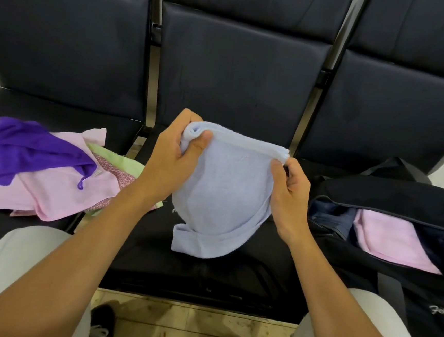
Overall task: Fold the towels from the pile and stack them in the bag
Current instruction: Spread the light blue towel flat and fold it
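Head view, looking down over a row of dark padded seats (232, 69) with metal dividers between them. Held up over the middle seat: a pale blue towel (221, 192), soft terry, folded into layers at the top edge, lower part sagging in a rounded curve with one corner curled under. Left hand (175, 153) gripping the towel's upper left corner, thumb pressed on the front, fingers wrapped behind. Right hand (290, 190) pinching the upper right corner, fingers curled round the stacked edges.

On the left seat, a loose pile (53, 177): purple cloth (26, 148) crumpled on top of pink towels, with green and patterned pink fabric showing beneath at the right edge. Left forearm crossing in front of the pile's near corner.

On the right seat, a black bag (390, 194), soft-sided, unzipped, white lettering low on its side. Inside, a folded pink towel (391, 239) lying flat beside dark blue lining.

Below, light trouser legs, dark shoes and pale floor tiles.
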{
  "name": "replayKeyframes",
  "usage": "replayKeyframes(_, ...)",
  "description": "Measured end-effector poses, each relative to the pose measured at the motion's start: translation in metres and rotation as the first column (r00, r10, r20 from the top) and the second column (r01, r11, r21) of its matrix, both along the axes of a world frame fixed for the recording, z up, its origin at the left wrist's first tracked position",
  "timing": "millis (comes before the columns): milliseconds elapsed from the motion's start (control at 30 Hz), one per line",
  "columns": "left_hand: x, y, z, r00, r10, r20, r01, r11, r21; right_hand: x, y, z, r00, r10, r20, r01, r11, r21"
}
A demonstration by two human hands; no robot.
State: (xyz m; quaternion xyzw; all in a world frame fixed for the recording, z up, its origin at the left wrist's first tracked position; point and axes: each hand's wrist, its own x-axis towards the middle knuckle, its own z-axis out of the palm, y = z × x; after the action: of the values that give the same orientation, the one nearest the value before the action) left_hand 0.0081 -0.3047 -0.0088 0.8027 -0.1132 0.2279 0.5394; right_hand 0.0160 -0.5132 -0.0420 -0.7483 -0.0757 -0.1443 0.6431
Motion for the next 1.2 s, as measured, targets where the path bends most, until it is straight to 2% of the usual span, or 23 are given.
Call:
replayKeyframes(100,0.002,0.002,0.000,0.999,-0.003,-0.047,0.001,0.998,-0.059,0.000,-0.001,-0.002,0.979,0.085,-0.186,-0.066,0.992,0.106)
replayKeyframes(200,0.004,0.004,-0.003,0.991,-0.002,-0.131,-0.014,0.993,-0.120,0.001,-0.003,0.001,0.912,0.120,-0.393,-0.015,0.965,0.260)
replayKeyframes(300,0.002,-0.001,-0.004,0.979,0.012,-0.205,-0.063,0.968,-0.243,0.001,-0.007,0.003,0.833,0.238,-0.499,-0.080,0.945,0.318)
replayKeyframes(400,0.001,-0.005,-0.003,0.960,0.000,-0.279,-0.103,0.928,-0.358,-0.006,-0.009,0.002,0.748,0.438,-0.499,-0.269,0.887,0.374)
replayKeyframes(500,0.001,-0.003,-0.003,0.955,-0.010,-0.296,-0.108,0.919,-0.380,-0.010,-0.007,0.000,0.677,0.535,-0.504,-0.441,0.844,0.304)
replayKeyframes(600,0.001,0.003,0.001,0.955,-0.016,-0.295,-0.099,0.924,-0.369,-0.008,-0.006,-0.001,0.727,0.475,-0.496,-0.396,0.880,0.262)
replayKeyframes(700,0.000,0.009,0.010,0.958,-0.059,-0.281,-0.064,0.911,-0.407,-0.005,-0.013,0.005,0.755,0.508,-0.415,-0.366,0.851,0.375)
replayKeyframes(800,-0.007,0.010,0.022,0.945,-0.237,-0.223,0.067,0.812,-0.580,-0.007,-0.022,0.011,0.708,0.627,-0.325,-0.421,0.744,0.518)
replayKeyframes(867,-0.010,0.008,0.026,0.931,-0.290,-0.222,0.083,0.760,-0.644,-0.011,-0.024,0.015,0.681,0.666,-0.306,-0.439,0.705,0.558)
replayKeyframes(967,-0.006,0.002,0.017,0.895,-0.255,-0.366,-0.069,0.731,-0.679,-0.015,-0.022,0.020,0.712,0.613,-0.343,-0.385,0.749,0.540)
replayKeyframes(1067,-0.005,-0.006,0.002,0.779,-0.367,-0.509,-0.220,0.599,-0.770,-0.017,-0.018,0.024,0.748,0.533,-0.396,-0.258,0.782,0.567)
replayKeyframes(1133,-0.006,-0.011,-0.004,0.716,-0.499,-0.488,-0.238,0.483,-0.843,-0.018,-0.016,0.026,0.762,0.512,-0.397,-0.215,0.778,0.590)
replayKeyframes(1200,-0.007,-0.014,-0.007,0.663,-0.606,-0.441,-0.239,0.387,-0.891,-0.017,-0.015,0.022,0.775,0.423,-0.470,-0.113,0.824,0.555)
